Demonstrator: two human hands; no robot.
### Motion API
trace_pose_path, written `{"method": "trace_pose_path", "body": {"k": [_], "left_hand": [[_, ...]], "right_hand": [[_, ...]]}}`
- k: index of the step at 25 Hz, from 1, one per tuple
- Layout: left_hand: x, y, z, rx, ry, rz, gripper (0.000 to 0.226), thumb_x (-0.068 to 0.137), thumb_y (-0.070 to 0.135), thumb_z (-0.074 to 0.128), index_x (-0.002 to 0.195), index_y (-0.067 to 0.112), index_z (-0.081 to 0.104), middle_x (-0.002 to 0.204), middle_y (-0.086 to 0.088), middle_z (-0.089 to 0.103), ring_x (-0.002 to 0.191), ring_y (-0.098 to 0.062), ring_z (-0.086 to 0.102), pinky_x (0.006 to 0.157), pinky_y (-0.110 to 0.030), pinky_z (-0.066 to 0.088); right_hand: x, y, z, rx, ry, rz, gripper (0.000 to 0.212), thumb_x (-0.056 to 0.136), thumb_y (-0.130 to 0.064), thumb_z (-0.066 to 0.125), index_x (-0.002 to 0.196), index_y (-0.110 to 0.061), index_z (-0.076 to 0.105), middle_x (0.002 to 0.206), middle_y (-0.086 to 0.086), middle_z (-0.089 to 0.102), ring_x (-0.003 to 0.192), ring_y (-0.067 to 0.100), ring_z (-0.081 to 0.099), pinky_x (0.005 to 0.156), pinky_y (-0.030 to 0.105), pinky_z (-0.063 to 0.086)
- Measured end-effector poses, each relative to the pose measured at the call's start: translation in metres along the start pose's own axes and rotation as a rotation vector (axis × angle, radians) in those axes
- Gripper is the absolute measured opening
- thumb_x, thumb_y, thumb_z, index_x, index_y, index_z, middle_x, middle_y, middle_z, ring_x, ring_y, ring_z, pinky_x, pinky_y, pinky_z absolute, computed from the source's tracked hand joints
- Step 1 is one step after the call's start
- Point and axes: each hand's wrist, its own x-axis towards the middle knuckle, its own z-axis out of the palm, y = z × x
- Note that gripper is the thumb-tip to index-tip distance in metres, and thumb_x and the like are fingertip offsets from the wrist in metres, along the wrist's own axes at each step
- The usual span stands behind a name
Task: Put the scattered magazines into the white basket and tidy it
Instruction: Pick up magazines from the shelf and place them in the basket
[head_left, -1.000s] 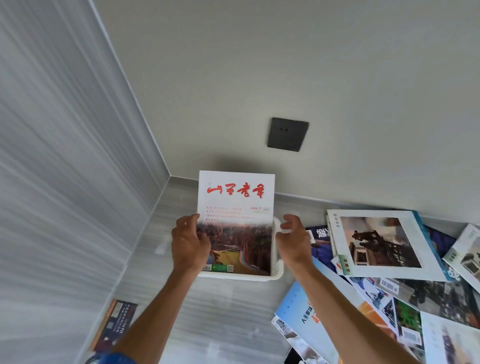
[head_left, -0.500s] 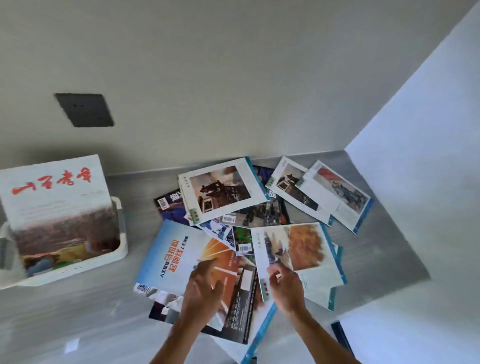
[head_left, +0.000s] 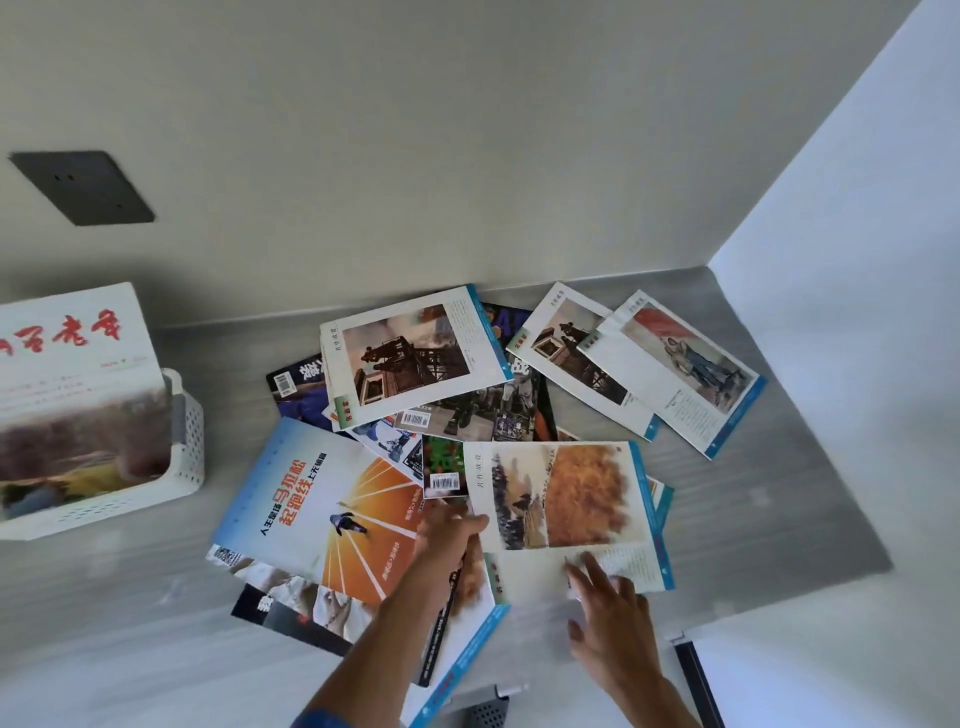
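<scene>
from your head view, your left hand (head_left: 451, 535) lies with relaxed fingers at the near left edge of the magazine with the orange-brown painting (head_left: 563, 493), touching it, grasping nothing. your right hand (head_left: 610, 618) rests released on that magazine's near white margin. the scattered magazines (head_left: 415, 358) overlap across the grey table (head_left: 779, 499). the white basket (head_left: 182, 462) sits far left, holding a red-titled magazine (head_left: 72, 364) upright.
</scene>
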Motion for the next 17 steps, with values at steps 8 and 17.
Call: {"method": "trace_pose_path", "body": {"k": [8,17], "left_hand": [[-0.057,0.046,-0.044,-0.297,-0.164,0.194,0.011,0.083,0.024,0.067,0.088,0.015,0.073,0.089,-0.006,0.078,0.070,-0.015,0.071,0.058,-0.026,0.054],[-0.084,0.040,-0.236,-0.476,0.157,0.549,0.045,0.078,-0.019,0.058,0.110,0.012,0.067,0.091,-0.007,0.073,0.087,-0.026,0.066,0.068,-0.026,0.058]], "right_hand": [[0.008,-0.049,-0.072,0.508,0.480,-0.239,0.050,0.070,0.010,0.067,0.117,-0.008,0.069,0.099,0.007,0.074,0.085,0.025,0.071,0.072,0.033,0.060],[0.044,-0.208,-0.158,1.494,-0.106,-0.194,0.036,0.085,0.003,0.063,0.117,-0.014,0.065,0.106,-0.001,0.077,0.096,0.011,0.071,0.079,0.024,0.050]]}}
